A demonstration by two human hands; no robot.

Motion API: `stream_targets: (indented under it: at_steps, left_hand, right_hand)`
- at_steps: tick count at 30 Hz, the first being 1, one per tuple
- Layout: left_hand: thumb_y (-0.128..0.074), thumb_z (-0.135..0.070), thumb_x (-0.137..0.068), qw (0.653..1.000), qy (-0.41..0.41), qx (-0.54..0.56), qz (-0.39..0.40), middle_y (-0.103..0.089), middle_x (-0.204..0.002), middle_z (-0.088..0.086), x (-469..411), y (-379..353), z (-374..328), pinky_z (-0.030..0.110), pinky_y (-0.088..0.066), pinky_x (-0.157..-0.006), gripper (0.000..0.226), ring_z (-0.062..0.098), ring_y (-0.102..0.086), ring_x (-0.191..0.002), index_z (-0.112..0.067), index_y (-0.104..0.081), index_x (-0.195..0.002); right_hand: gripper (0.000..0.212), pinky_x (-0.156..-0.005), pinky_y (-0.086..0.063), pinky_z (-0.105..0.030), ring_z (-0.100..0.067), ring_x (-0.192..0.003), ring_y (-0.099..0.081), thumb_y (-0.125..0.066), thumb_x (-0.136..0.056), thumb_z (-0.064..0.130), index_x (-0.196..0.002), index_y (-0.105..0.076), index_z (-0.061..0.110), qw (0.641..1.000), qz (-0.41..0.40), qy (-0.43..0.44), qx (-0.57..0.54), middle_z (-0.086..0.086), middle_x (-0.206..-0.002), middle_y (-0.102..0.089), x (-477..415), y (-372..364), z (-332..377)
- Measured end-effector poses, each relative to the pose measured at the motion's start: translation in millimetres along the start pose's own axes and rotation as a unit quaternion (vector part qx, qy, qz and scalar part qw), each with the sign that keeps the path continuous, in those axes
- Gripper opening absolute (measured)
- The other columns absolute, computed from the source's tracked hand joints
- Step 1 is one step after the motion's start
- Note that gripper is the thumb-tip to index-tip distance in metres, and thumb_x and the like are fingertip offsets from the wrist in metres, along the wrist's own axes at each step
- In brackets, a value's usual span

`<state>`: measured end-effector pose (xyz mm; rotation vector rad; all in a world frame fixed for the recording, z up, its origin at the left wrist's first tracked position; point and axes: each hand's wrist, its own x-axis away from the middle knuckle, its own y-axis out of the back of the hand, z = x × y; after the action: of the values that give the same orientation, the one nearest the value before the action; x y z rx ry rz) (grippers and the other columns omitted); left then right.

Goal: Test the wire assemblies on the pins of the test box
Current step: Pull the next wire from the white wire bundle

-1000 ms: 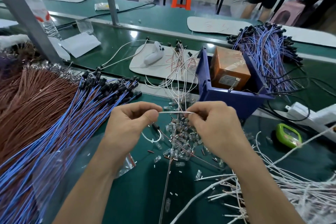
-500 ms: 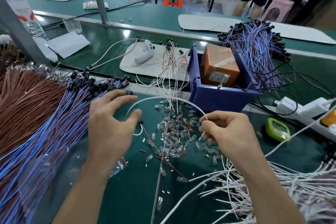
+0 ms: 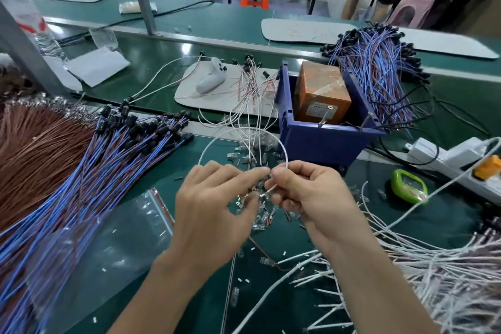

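Head view, looking down over a crowded green bench. Both hands meet at the centre, thumbs and forefingers almost touching. The left hand and the right hand each pinch one end of a single white wire. Each grip is a light fingertip pinch on the wire, not a fist.

The wire bends into a round loop that arches up and away from the person. Its two ends are gathered low between the fingertips, and one bare tip shows just below the right thumb.

The orange test box sits inside a blue bin, beyond the hands and to their right. Thin metal pins stand at the bin's near edge. The top of the loop comes close to the bin's near left corner. The right hand is the nearer of the two to the pins, so the reach would probably be forward and rightward.

Room is tight. A scatter of small clear connectors lies directly under the hands. A thick bundle of blue wires fills the left, and loose white wires fill the lower right. The air above the bin's near wall looks open.
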<state>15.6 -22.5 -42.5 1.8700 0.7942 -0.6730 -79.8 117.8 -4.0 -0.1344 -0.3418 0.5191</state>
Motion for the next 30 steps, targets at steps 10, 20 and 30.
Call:
stream_targets:
  at_steps: [10,20,30]
  left_hand:
    - [-0.082,-0.036,-0.077,0.995,0.088,0.047,0.024,-0.072,-0.075,-0.018,4,3,-1,0.022,-0.041,-0.073,0.01,0.0,-0.053,-0.071,-0.025,-0.082,-0.079]
    - [-0.073,-0.017,-0.076,0.956,0.241,-0.036,0.163,-0.068,-0.087,-0.021,9,13,7,0.026,-0.049,-0.082,0.049,0.004,-0.053,-0.083,-0.045,-0.075,-0.116]
    - [-0.078,-0.009,-0.076,0.953,0.267,0.007,0.142,-0.072,-0.082,-0.03,13,15,6,0.017,-0.049,-0.069,0.032,-0.006,-0.059,-0.07,-0.04,-0.08,-0.083]
  right_hand:
    - [0.012,-0.039,-0.034,-0.015,-0.008,-0.04,-0.044,-0.072,-0.091,0.004,-0.08,-0.068,0.001,0.999,-0.045,0.01,0.006,-0.011,-0.067,-0.072,-1,3,-3]
    - [0.009,-0.045,-0.04,-0.014,-0.003,-0.051,-0.06,-0.071,-0.083,0.029,-0.074,-0.071,0.031,0.84,0.017,0.018,0.542,0.013,-0.063,-0.069,15,3,-23]
    - [0.018,-0.07,-0.041,-0.033,-0.034,-0.089,-0.067,-0.067,-0.088,0.026,-0.079,-0.052,0.02,0.696,0.06,0.035,0.715,-0.005,-0.085,-0.064,19,-29,-42]
